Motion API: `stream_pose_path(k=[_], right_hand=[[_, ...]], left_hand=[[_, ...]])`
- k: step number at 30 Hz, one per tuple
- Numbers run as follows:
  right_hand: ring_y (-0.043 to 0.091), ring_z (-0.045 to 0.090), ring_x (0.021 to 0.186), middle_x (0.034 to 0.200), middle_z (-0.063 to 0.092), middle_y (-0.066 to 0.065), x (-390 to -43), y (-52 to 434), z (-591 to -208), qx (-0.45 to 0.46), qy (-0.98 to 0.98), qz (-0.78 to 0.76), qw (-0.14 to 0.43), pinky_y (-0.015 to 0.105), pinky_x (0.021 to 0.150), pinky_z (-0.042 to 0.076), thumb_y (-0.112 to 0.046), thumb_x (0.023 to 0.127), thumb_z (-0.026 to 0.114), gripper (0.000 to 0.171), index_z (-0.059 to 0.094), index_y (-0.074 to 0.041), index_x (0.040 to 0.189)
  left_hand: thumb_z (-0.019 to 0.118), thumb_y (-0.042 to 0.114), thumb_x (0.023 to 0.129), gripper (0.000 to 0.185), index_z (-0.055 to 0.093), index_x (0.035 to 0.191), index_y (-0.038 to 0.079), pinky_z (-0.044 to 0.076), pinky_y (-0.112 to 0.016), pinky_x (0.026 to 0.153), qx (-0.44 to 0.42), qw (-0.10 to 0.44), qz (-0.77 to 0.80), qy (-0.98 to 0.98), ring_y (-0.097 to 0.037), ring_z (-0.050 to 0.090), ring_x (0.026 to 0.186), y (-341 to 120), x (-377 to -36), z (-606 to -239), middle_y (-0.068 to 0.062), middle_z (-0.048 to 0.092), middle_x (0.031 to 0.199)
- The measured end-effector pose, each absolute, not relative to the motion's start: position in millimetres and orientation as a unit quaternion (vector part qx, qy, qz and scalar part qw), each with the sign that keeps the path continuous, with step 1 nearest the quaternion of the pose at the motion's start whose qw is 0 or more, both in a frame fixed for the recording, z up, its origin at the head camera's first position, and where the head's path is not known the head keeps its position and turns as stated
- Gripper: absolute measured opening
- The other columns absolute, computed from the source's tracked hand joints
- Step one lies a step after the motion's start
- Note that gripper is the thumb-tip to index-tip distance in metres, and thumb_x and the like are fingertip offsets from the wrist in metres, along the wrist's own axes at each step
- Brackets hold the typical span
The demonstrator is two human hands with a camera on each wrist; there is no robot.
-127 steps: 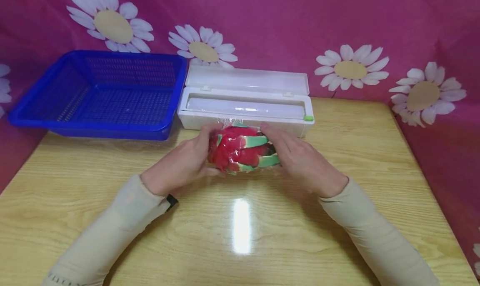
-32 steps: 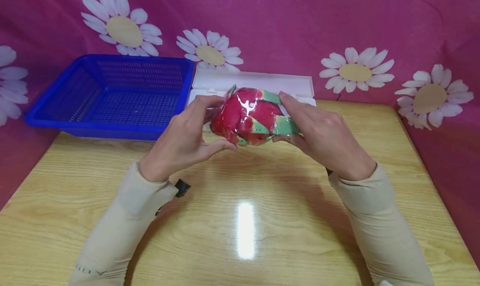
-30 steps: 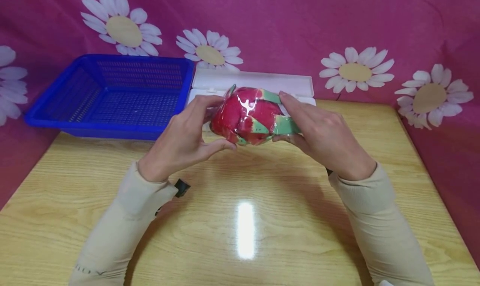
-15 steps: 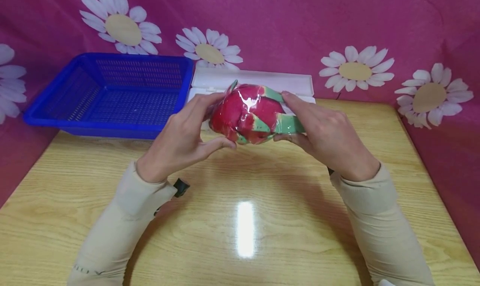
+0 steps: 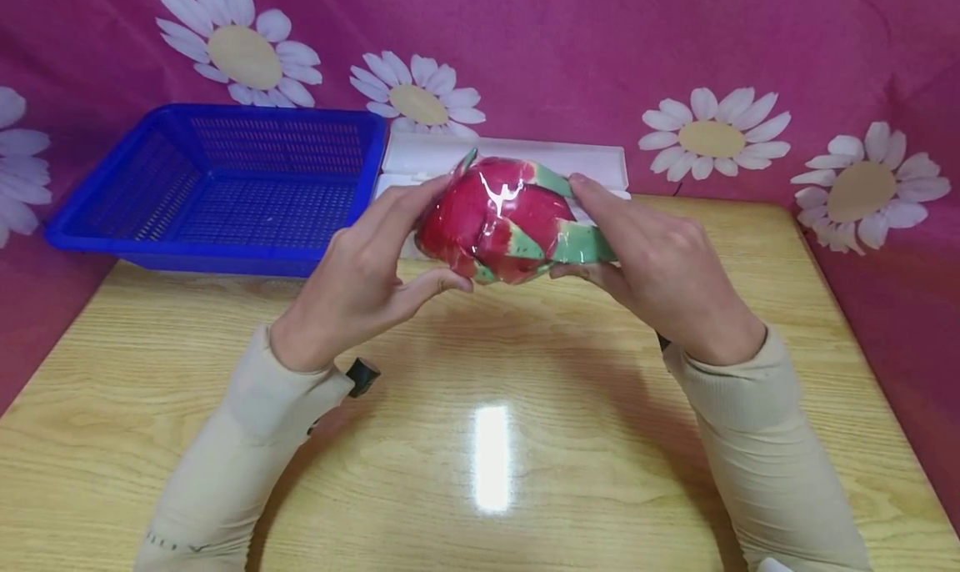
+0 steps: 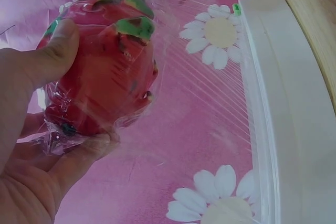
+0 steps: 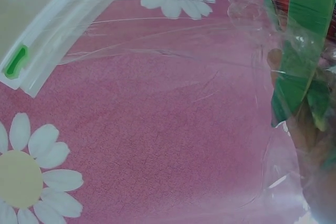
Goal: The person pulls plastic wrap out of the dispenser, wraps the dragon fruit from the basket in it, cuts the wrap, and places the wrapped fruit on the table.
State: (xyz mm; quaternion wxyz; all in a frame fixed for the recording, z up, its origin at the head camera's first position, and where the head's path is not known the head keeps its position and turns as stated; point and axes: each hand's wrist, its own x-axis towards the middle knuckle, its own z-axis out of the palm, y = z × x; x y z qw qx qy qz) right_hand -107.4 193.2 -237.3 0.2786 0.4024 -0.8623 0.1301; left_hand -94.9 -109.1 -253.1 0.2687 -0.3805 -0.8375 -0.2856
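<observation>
A red dragon fruit (image 5: 498, 218) with green scales is held up between both hands, wrapped in glossy cling film. My left hand (image 5: 356, 272) grips its rounded left end, thumb below and fingers behind. At the scaly right end, my right hand (image 5: 663, 263) holds it between thumb and fingers. In the left wrist view, a stretched sheet of cling film (image 6: 218, 98) runs from the fruit to the white dispenser box (image 6: 289, 108). From the head, the fruit and hands hide most of that box; its raised lid (image 5: 570, 159) shows behind.
A blue plastic basket (image 5: 225, 262) stands at the back left of the wooden table (image 5: 405, 472). Behind hangs a pink cloth (image 5: 555, 47) printed with white daisies. On the dispenser's edge sits a small green slider (image 7: 17, 62).
Since the earliest frame, both hands have lifted the dragon fruit from in front of the dispenser, up and closer to the camera. Over the last second it has risen slightly more.
</observation>
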Motion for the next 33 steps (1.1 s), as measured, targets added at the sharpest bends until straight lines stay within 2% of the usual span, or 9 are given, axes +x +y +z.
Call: stream_pose_path(k=[6, 9, 16, 25, 30, 33], right_hand=[[0.039, 0.076, 0.091, 0.127, 0.072, 0.025, -105, 193, -237, 0.395, -0.861, 0.132, 0.290, 0.051, 0.069, 0.063, -0.022, 0.074, 0.091, 0.087, 0.050, 0.001, 0.147], [0.040, 0.076, 0.097, 0.128, 0.071, 0.024, -104, 192, -236, 0.392, -0.859, 0.137, 0.298, 0.052, 0.072, 0.064, -0.021, 0.073, 0.092, 0.088, 0.050, 0.001, 0.147], [0.041, 0.074, 0.110, 0.133, 0.070, 0.024, -101, 192, -234, 0.378, -0.862, 0.125, 0.314, 0.053, 0.084, 0.063, -0.028, 0.080, 0.087, 0.083, 0.050, 0.000, 0.148], [0.042, 0.073, 0.112, 0.132, 0.070, 0.023, -97, 190, -231, 0.374, -0.849, 0.144, 0.345, 0.056, 0.085, 0.062, -0.024, 0.076, 0.089, 0.082, 0.053, -0.001, 0.146], [0.042, 0.074, 0.109, 0.126, 0.073, 0.021, -96, 189, -231, 0.377, -0.830, 0.169, 0.373, 0.057, 0.083, 0.061, -0.030, 0.083, 0.082, 0.070, 0.057, -0.002, 0.143], [0.042, 0.074, 0.110, 0.127, 0.073, 0.021, -95, 189, -231, 0.375, -0.831, 0.169, 0.375, 0.058, 0.083, 0.061, -0.028, 0.084, 0.083, 0.068, 0.058, -0.002, 0.142]], left_hand=[[0.086, 0.028, 0.085, 0.086, 0.042, 0.152, -0.003, 0.060, -0.042, 0.101, -0.381, 0.277, -0.281, -0.836, -0.031, 0.062, 0.130, -108, -93, -252, -0.022, 0.060, 0.141], [0.085, 0.028, 0.085, 0.086, 0.041, 0.153, -0.003, 0.060, -0.041, 0.102, -0.383, 0.284, -0.283, -0.832, -0.031, 0.061, 0.132, -107, -92, -250, -0.022, 0.058, 0.143], [0.084, 0.027, 0.086, 0.084, 0.041, 0.152, -0.005, 0.059, -0.041, 0.104, -0.385, 0.305, -0.289, -0.822, -0.032, 0.060, 0.135, -106, -90, -249, -0.024, 0.055, 0.147], [0.084, 0.025, 0.086, 0.084, 0.041, 0.151, -0.008, 0.055, -0.044, 0.109, -0.381, 0.322, -0.294, -0.815, -0.033, 0.057, 0.139, -103, -87, -247, -0.026, 0.054, 0.148], [0.087, 0.023, 0.083, 0.091, 0.037, 0.149, -0.014, 0.055, -0.045, 0.108, -0.380, 0.341, -0.308, -0.803, -0.035, 0.059, 0.136, -101, -85, -248, -0.028, 0.055, 0.147], [0.088, 0.021, 0.081, 0.093, 0.033, 0.148, -0.014, 0.055, -0.044, 0.109, -0.379, 0.348, -0.320, -0.796, -0.036, 0.060, 0.137, -100, -85, -249, -0.029, 0.056, 0.146]])
